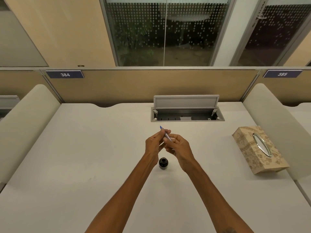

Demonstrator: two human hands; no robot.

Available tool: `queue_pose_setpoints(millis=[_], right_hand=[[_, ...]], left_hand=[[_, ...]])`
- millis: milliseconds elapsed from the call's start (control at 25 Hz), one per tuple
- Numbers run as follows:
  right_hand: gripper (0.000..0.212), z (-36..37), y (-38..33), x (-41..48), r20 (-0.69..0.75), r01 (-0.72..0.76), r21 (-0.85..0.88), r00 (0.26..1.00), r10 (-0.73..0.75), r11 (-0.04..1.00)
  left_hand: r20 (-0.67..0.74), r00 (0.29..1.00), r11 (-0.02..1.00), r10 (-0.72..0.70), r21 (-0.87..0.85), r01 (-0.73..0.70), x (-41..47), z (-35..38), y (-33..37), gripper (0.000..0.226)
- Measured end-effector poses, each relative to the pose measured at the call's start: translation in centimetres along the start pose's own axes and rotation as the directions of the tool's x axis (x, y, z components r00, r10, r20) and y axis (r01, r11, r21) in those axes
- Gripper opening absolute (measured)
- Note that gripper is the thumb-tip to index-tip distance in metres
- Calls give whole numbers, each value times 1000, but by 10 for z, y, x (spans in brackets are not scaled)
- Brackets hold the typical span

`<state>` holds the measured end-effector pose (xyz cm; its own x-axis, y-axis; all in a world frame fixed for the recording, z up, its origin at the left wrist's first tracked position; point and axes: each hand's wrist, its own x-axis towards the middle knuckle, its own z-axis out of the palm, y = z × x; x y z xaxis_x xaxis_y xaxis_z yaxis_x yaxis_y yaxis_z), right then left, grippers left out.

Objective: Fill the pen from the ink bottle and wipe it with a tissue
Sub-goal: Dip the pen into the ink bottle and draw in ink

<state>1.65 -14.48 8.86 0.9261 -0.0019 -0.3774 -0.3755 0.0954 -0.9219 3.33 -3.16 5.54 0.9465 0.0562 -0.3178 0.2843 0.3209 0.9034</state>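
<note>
A thin pen [165, 134] with a blue tip points up and away from me, held above the white desk [84, 148]. My left hand [154, 143] pinches its upper part with thumb and fingers. My right hand [178, 146] grips the lower part of the barrel, which its fingers mostly hide. A small dark ink bottle [163, 163] stands upright on the desk just below and between my wrists; I cannot tell whether it is capped. A gold patterned tissue box [259, 148] with an oval slot lies at the right.
An open cable hatch [186, 113] with its lid raised sits in the desk beyond my hands. Padded dividers [28, 118] flank the desk left and right, and a tan partition runs along the back.
</note>
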Motion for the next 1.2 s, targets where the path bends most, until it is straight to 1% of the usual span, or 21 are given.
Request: queue_pose_setpoints(millis=[80,120,200,280,360,440,520,640,760,880,1000,1160,1200], right_hand=[[42,2,-7,-2,-7,-175,66,984,176,982],[44,1,-8,-2,-19,-221,80,975,223,972],[41,-2,-6,-4,-5,-220,97,975,221,971],[40,-6,-3,-8,67,-227,153,973,219,962],[43,-6,-2,-11,131,-296,246,954,271,923],[42,-6,-2,-12,122,-312,309,950,288,898],[35,-7,0,-12,106,-277,308,961,256,910],[38,-7,0,-13,104,-286,315,958,267,905],[31,-11,2,-13,80,-268,293,963,256,918],[35,-11,2,-14,114,-285,261,958,264,922],[34,-12,1,-15,104,-290,264,957,272,920],[38,-9,-2,-14,97,-287,138,956,276,948],[38,-8,-2,-13,86,-289,132,956,280,948]], left_hand=[[0,999,999,-39,-2,39,-1,-2,1,26],[19,998,999,-53,6,53,-2,-3,1,29],[62,996,998,-63,5,63,-2,-5,-1,34],[69,995,997,-71,-21,73,-3,-6,-2,33],[52,994,996,-93,-5,93,-4,-7,-3,30],[50,993,994,-104,16,104,-3,-8,-4,30],[56,993,994,-105,10,104,-3,-8,-6,29],[45,993,994,-108,37,106,-4,-7,-6,29],[34,995,995,-89,37,88,-4,-6,-6,29],[21,996,996,-83,35,82,-4,-6,-4,28],[22,996,996,-81,30,80,-4,-7,-5,29],[18,996,995,-87,59,86,-4,-6,-4,29],[16,996,994,-89,63,88,-4,-6,-4,29]])
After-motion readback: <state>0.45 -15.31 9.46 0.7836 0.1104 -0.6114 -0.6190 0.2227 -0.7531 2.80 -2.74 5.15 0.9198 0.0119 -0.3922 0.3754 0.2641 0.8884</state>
